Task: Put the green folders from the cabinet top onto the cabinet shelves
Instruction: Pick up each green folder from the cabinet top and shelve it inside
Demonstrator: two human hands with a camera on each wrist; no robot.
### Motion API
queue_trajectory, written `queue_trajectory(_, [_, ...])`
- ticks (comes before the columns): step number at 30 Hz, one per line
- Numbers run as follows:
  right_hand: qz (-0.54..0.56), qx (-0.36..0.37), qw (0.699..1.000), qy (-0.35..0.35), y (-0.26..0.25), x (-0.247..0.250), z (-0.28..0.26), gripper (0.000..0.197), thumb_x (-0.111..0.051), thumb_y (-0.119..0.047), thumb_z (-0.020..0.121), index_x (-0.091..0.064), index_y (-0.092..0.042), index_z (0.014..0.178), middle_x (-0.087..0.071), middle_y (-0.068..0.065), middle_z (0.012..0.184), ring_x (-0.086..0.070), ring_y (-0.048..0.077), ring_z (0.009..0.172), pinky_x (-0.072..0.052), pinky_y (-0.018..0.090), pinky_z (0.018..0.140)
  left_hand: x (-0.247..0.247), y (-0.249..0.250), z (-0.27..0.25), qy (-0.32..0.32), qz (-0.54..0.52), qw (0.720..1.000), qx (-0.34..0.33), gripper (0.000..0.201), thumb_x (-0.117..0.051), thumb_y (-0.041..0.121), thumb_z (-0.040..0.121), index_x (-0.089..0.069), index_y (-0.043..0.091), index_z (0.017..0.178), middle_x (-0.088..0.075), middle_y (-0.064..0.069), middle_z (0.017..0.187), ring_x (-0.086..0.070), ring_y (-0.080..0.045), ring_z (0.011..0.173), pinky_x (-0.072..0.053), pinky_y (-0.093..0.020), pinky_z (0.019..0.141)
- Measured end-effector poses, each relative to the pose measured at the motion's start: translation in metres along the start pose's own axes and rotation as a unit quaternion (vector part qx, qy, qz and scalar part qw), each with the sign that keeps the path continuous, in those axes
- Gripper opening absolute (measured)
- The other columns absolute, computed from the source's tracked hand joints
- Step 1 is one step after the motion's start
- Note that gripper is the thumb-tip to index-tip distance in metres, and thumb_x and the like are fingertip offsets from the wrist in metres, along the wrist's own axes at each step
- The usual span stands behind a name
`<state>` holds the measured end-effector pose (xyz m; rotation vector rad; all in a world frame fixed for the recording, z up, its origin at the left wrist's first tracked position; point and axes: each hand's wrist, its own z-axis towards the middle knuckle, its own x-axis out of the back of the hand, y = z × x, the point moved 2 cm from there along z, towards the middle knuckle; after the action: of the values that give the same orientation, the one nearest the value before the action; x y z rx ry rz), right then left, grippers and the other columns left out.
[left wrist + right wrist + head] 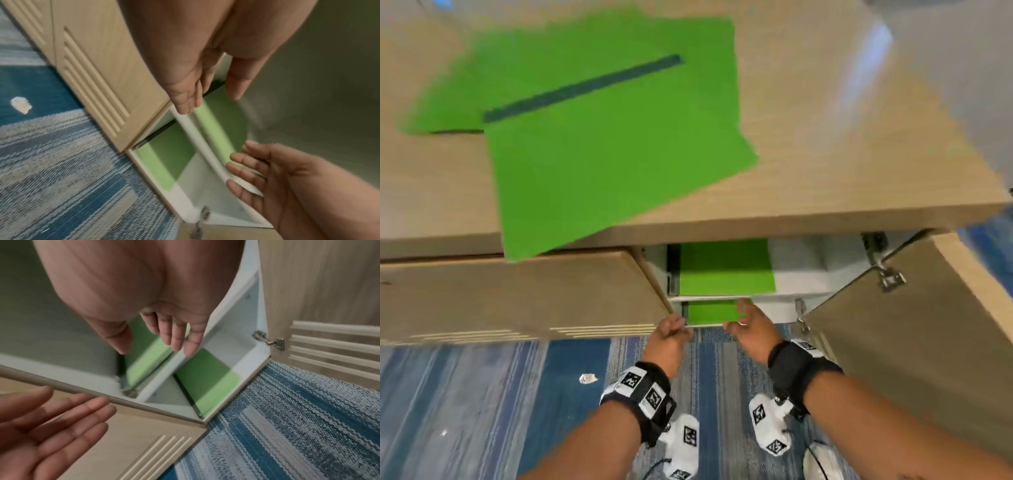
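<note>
Two green folders lie on the wooden cabinet top: the upper folder overhangs the front edge, and the one under it shows a dark spine. Inside the open cabinet, one green folder lies on the upper shelf and another on the shelf below. My left hand and right hand hover at the lower shelf's front, fingers straight, holding nothing. In the wrist views a white shelf board separates the two shelved folders. The right fingertips are at its edge.
The right cabinet door stands swung open on metal hinges. The left door, with ribbed grooves, is closed beside my left hand. Blue striped carpet lies below, with a small white scrap on it.
</note>
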<state>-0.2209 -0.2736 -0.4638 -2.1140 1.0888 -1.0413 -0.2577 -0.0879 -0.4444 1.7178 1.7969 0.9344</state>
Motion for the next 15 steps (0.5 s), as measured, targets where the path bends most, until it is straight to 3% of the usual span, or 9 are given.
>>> queue_trajectory(2, [-0.008,0.019,1.0,-0.002,-0.034,0.018,-0.036,0.066,-0.062,-0.029,0.09,-0.031,-0.016,0.146,-0.044,0.004,0.146,-0.051,0.021,0.124,-0.043,0.038,0.106,0.005,0.039,-0.034,-0.003,-0.016,1.0,-0.016,0.036,-0.055,0.002,0.086,-0.053,-0.001,0.122,-0.059,-0.022,0.122,-0.056,-0.035,0.113,-0.038,-0.047,0.108])
queue_trajectory(4, [-0.015,0.042,0.999,-0.007,-0.071,0.037,-0.07,0.056,-0.06,-0.028,0.091,-0.039,-0.017,0.141,-0.049,0.001,0.14,-0.055,0.016,0.117,-0.045,0.029,0.099,0.009,0.077,-0.069,0.001,-0.033,0.999,-0.034,0.036,-0.057,0.003,0.089,-0.055,0.014,0.123,-0.064,-0.007,0.118,-0.059,-0.022,0.111,-0.039,-0.044,0.108])
queue_trajectory(6, [-0.013,0.073,0.997,-0.008,-0.111,0.057,-0.098,0.044,-0.06,-0.028,0.091,-0.048,-0.018,0.133,-0.053,-0.002,0.132,-0.057,0.012,0.11,-0.045,0.022,0.092,0.011,0.116,-0.098,-0.019,-0.054,0.997,-0.059,0.035,-0.06,0.008,0.09,-0.055,0.018,0.123,-0.064,-0.001,0.117,-0.058,-0.016,0.111,-0.042,-0.038,0.104])
queue_trajectory(8, [-0.003,0.107,0.994,-0.004,-0.15,0.077,-0.121,0.034,-0.061,-0.029,0.091,-0.055,-0.021,0.123,-0.058,-0.004,0.123,-0.059,0.01,0.105,-0.046,0.023,0.092,0.012,0.152,-0.121,-0.034,-0.058,0.995,-0.075,0.031,-0.061,0.011,0.091,-0.056,0.015,0.121,-0.065,-0.003,0.115,-0.059,-0.017,0.108,-0.047,-0.032,0.093])
queue_trajectory(11, [0.002,0.149,0.989,0.01,-0.205,0.103,-0.145,0.022,-0.06,-0.031,0.09,-0.058,-0.024,0.111,-0.062,-0.01,0.105,-0.06,0.008,0.098,-0.048,0.025,0.092,0.02,0.203,-0.151,-0.01,-0.039,0.987,-0.155,0.011,-0.06,0.005,0.091,-0.064,0.009,0.1,-0.069,-0.01,0.094,-0.065,-0.02,0.085,-0.052,-0.027,0.074])
queue_trajectory(13, [0.014,0.16,0.987,0.021,-0.231,0.112,-0.15,0.022,-0.059,-0.029,0.091,-0.059,-0.021,0.111,-0.062,-0.009,0.102,-0.059,0.008,0.098,-0.048,0.025,0.089,0.027,0.23,-0.162,0.037,0.031,0.967,-0.249,0.009,-0.062,0.006,0.089,-0.066,0.013,0.088,-0.07,-0.004,0.087,-0.065,-0.018,0.081,-0.051,-0.022,0.072])
queue_trajectory(15, [0.03,0.156,0.987,0.033,-0.25,0.116,-0.149,0.024,-0.059,-0.026,0.091,-0.058,-0.019,0.113,-0.062,-0.006,0.104,-0.06,0.011,0.1,-0.05,0.03,0.091,0.037,0.252,-0.163,0.125,0.184,0.915,-0.336,0.015,-0.065,0.015,0.086,-0.064,0.026,0.096,-0.065,0.007,0.104,-0.06,-0.013,0.098,-0.047,-0.022,0.087])
